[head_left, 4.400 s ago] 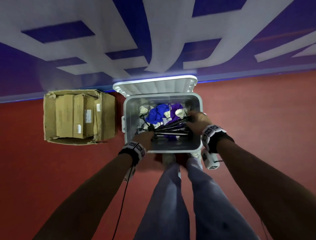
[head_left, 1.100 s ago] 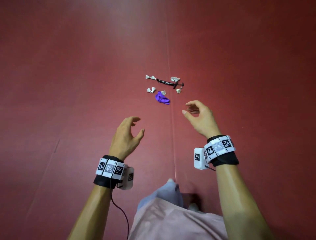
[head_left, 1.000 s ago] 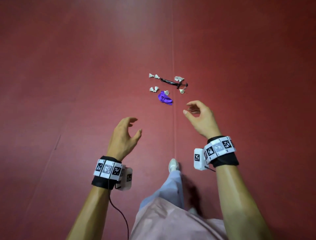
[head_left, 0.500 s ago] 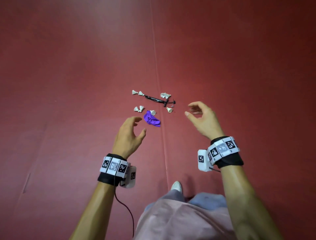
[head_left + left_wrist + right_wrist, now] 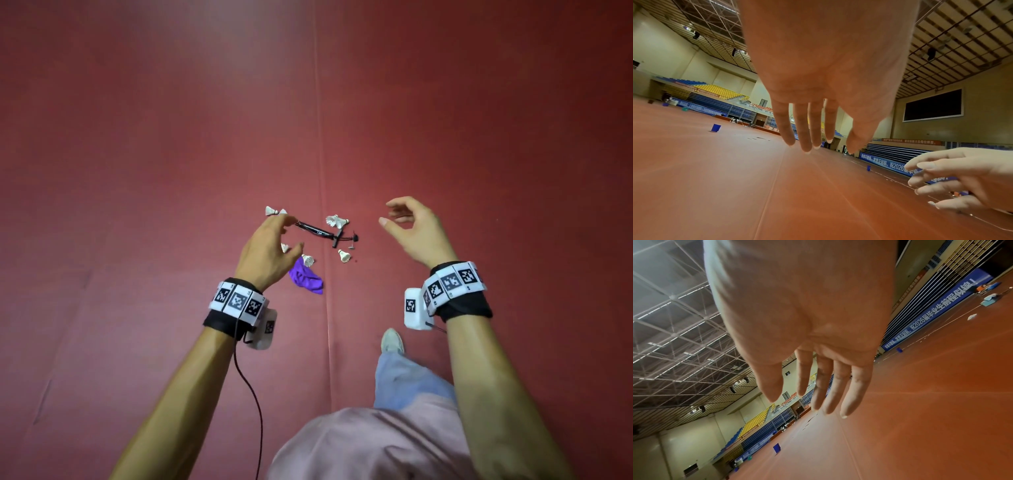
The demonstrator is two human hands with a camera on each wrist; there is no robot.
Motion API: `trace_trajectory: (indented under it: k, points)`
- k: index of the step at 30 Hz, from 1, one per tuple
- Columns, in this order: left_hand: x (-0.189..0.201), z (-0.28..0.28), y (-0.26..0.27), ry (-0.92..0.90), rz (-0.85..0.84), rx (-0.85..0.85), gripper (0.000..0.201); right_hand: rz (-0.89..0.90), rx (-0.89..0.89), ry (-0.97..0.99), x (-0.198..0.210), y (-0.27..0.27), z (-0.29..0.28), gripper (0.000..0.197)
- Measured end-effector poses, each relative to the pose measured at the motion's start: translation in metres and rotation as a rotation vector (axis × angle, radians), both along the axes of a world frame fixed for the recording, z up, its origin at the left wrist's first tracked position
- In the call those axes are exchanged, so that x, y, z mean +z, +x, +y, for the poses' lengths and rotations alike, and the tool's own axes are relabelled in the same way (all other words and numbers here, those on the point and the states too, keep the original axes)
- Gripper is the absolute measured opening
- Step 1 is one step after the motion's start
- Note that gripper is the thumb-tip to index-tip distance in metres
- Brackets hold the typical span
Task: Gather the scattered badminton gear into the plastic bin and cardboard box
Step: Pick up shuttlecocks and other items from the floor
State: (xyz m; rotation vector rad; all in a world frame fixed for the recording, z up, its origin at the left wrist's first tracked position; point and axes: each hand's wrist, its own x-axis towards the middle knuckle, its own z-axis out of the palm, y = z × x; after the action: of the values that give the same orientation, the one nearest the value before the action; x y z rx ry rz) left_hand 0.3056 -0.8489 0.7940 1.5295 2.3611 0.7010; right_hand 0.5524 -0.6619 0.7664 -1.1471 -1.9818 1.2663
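Both hands, left hand (image 5: 265, 253) and right hand (image 5: 416, 233), are open and empty. The shuttlecocks (image 5: 337, 221) on the floor (image 5: 137, 171) look light and easily crushed; pinch their round tips.

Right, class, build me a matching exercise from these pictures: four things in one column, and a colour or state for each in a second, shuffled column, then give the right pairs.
Column one:
1. cloth
2. shuttlecock
3. left hand
4. floor

Column two:
A. red, with a seam running along it
B. purple, crumpled on the ground
C. white, lying alone by the black straps
D. empty, fingers relaxed, above the scattered gear

Pairs: 1-B, 2-C, 3-D, 4-A
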Motion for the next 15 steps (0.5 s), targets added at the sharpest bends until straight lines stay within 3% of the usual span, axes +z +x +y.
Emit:
trace_trajectory:
  k: [3, 9, 15]
  points:
    - [0.004, 0.068, -0.036, -0.038, 0.051, 0.035, 0.044, -0.003, 0.042, -0.011, 0.006, -0.041, 0.077, 0.027]
    - [0.002, 0.161, -0.114, -0.152, 0.132, 0.099, 0.046, -0.080, 0.157, -0.004, -0.010, -0.121, 0.171, 0.031]
    - [-0.056, 0.227, -0.216, -0.349, 0.091, 0.134, 0.047, -0.372, 0.472, -0.030, -0.073, -0.204, 0.224, 0.036]
